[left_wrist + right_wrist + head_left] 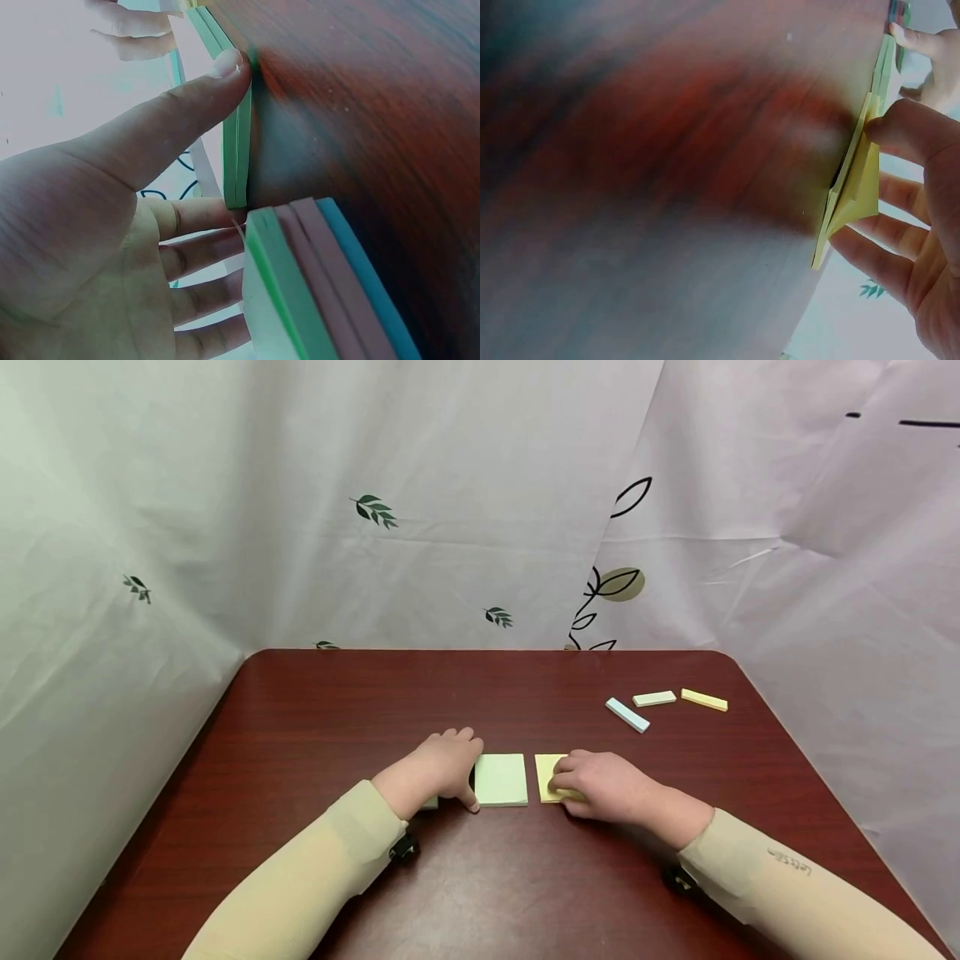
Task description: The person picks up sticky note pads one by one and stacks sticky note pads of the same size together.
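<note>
A person's left hand (446,764) and right hand (603,785) work side by side on a dark red wood-grain tabletop (337,710), where a square pale green paper pad (504,780) lies flat near the middle. The left hand grasps nothing firmly: its fingers are extended, thumb touching the pad's near edge and fingertips by its far left corner. The right hand pinches a square yellow paper pad (550,770), its upper layer bowed up from the layer beneath.

A narrow strip of wood separates the two pads. Beside the left palm stands a stack of green, pink and blue paper pads (319,281), mostly hidden from above by the wrist.

Beyond the pads, wood runs to the rounded far edge, giving room on that side, and to the left edge, well apart from the stack. Toward the far right corner lie a light blue bar (627,715), a whitish-green bar (654,698) and a slim yellow bar (704,700), all short of the edge. A white leaf-print curtain (450,485) hangs behind.
</note>
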The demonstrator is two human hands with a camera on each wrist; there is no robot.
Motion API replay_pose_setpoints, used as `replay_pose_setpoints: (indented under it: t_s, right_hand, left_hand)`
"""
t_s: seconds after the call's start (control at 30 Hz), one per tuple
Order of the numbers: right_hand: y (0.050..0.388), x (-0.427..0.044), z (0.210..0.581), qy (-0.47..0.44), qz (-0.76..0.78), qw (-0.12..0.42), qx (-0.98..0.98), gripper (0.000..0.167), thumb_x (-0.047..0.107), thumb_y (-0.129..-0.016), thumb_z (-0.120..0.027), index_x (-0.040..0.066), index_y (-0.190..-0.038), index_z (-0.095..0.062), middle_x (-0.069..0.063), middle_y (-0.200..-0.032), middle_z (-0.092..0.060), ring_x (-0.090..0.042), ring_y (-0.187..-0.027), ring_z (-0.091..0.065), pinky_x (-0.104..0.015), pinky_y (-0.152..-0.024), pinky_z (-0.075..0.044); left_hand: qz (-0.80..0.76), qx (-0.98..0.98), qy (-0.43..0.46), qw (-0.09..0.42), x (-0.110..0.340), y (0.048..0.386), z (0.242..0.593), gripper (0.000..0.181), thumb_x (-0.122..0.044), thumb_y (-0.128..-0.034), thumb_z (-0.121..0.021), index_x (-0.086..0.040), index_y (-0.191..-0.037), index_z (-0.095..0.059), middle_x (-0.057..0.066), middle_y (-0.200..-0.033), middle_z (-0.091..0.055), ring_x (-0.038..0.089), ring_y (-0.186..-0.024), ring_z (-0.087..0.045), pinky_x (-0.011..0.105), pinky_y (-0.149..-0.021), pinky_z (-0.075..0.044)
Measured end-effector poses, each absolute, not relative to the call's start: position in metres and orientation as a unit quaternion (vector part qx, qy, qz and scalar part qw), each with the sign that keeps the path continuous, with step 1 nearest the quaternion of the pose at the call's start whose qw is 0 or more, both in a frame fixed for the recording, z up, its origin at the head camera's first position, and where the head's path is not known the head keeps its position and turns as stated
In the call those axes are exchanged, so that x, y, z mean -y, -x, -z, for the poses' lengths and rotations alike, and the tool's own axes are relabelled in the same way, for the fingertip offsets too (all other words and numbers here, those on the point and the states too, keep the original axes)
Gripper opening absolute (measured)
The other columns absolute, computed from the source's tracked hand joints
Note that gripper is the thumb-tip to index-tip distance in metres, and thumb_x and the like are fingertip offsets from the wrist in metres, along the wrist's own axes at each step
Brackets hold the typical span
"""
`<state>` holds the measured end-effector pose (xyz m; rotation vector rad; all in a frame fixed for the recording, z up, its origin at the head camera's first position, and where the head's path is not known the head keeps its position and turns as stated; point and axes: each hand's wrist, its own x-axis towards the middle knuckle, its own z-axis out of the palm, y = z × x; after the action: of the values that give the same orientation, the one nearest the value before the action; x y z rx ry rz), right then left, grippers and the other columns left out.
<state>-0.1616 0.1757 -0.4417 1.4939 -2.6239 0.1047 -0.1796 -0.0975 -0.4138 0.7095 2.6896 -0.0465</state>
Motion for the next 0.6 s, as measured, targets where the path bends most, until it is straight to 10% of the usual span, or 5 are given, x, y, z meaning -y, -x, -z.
replay_pose_setpoints:
  t_s: [0.6]
  right_hand:
    - [0.1645,-0.1787,0.4398,-0.495,-0.043,0.039,0.867,0.018,0.016,-0.08,-0.073,0.02,-0.097,-0.073,0.006,-0.097,-0.064,-0.013,-0.091,-0.059,-0.03,-0.076,-0.052]
  left_hand:
    - [0.013,-0.951,-0.251,0.178,0.0977,0.1784,0.4104,0.079,-0.053,-0.0687,-0.087,-0.01,-0.127,-0.057,0.008,-0.121,-0.053,0.029,-0.111,-0.052,0.045,-0.095,-0.044]
